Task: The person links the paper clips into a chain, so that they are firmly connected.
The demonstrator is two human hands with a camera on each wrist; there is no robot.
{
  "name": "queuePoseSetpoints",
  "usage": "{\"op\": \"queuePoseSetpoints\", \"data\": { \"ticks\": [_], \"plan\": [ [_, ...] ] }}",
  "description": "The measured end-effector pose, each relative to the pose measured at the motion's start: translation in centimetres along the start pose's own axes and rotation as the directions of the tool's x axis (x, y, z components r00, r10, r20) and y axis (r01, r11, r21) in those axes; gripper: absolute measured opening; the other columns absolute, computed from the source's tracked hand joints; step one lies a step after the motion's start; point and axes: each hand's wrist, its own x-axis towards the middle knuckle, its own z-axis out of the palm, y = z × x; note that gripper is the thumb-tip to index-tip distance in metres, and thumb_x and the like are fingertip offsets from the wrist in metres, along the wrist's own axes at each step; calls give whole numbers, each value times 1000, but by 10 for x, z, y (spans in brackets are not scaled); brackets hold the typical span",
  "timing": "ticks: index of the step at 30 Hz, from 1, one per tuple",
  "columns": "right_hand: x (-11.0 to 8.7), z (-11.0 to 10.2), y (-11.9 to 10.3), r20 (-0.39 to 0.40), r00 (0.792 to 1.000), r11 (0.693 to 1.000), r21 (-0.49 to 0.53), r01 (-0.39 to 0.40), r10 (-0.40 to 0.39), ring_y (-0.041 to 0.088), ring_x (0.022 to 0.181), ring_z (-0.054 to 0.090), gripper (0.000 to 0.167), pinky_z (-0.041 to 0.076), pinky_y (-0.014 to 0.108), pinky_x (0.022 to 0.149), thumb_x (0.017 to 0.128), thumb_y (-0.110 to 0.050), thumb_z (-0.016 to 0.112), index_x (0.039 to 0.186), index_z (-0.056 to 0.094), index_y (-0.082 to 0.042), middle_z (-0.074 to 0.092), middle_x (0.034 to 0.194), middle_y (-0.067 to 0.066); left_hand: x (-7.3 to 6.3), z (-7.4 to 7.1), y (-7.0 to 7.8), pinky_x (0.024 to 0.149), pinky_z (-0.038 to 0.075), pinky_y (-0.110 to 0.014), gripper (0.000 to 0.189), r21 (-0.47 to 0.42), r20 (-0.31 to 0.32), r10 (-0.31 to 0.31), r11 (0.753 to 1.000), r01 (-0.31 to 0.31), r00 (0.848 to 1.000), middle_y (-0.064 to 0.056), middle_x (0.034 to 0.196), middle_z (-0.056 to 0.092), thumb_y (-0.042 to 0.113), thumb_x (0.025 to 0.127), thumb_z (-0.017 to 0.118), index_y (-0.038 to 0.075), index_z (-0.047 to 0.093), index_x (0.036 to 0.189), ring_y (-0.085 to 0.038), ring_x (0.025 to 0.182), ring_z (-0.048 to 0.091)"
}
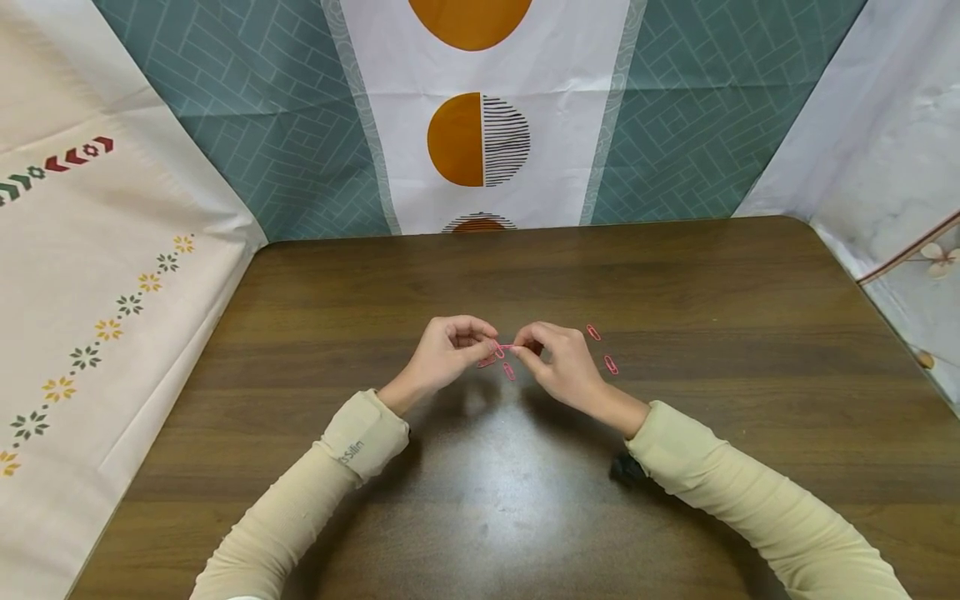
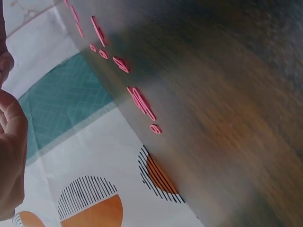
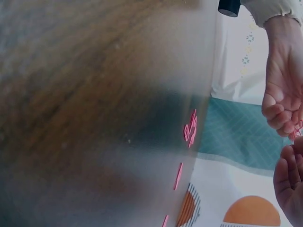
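Observation:
In the head view my left hand (image 1: 444, 354) and right hand (image 1: 562, 358) face each other over the middle of the table. Between the fingertips of both hands are small pink paper clips (image 1: 500, 351), with one clip reaching across to the right thumb and forefinger. The left thumb and forefinger pinch their side of the clips. The right wrist view shows the left hand (image 3: 284, 90) above the right hand (image 3: 292, 177), with a looped pink clip (image 3: 297, 127) between them. In the left wrist view just part of a hand (image 2: 12, 146) appears at the left edge.
Loose pink paper clips lie on the brown wooden table (image 1: 480, 283): one (image 1: 509, 372) just below the hands, others (image 1: 593, 332) (image 1: 611, 364) right of the right hand. A black object (image 1: 627, 468) shows under the right cuff. Patterned cloths (image 1: 300, 125) hang behind the table.

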Motion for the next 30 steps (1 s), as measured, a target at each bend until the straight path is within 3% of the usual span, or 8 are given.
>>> {"op": "queuePoseSetpoints", "data": {
  "ticks": [3,8,11,16,19,24,30],
  "plan": [
    [0,0,-1,-9,1000,1000,-3,5,-5,9,58,51,13,43,24,53,75,3,70,76,59,-4,56,66,0,0,-2,-1,63,52,-37,21,-1,7,-25,1000,25,1000,-8,76,64,-5,78,66,-11,61,97,-20,65,61],
    [1,0,0,-40,999,1000,-8,24,-24,10,59,51,14,45,30,51,74,4,70,76,59,-4,56,66,1,0,-5,-3,63,52,-35,18,20,105,-94,996,92,990,-13,73,63,0,82,64,-14,62,94,-26,64,60],
    [2,0,0,-51,998,1000,-10,24,-25,11,59,51,14,46,33,51,75,4,70,76,59,-3,57,66,2,1,-4,-3,59,50,-29,18,24,153,-113,994,111,982,-9,67,62,2,85,61,-16,62,89,-26,62,59],
    [2,1,0,-55,998,999,-16,31,-32,12,60,52,13,46,32,51,75,3,70,76,58,-3,57,67,2,3,-1,-4,57,50,-27,19,-17,137,-126,991,130,982,-5,63,61,0,86,60,-19,60,87,-18,58,59],
    [2,1,0,-59,997,999,-25,40,-41,12,60,52,13,46,32,52,75,3,70,76,59,-3,58,67,2,3,0,-4,56,49,-26,21,-13,140,-115,993,118,983,-4,63,60,0,87,58,-21,57,86,-14,57,58],
    [2,-1,0,-66,997,998,-40,45,-47,12,59,52,14,46,31,51,74,4,71,76,59,-3,57,66,3,2,0,-3,56,48,-26,22,25,203,-59,998,55,977,-5,65,54,0,91,51,-20,52,82,-14,57,54],
    [1,-2,-1,-72,996,998,-43,43,-46,12,60,52,14,46,29,52,73,3,72,75,59,-3,57,66,2,1,-1,-1,55,45,-29,21,121,248,-20,993,-10,969,-6,63,49,1,93,48,-8,52,73,-15,55,49]
  ]
}}
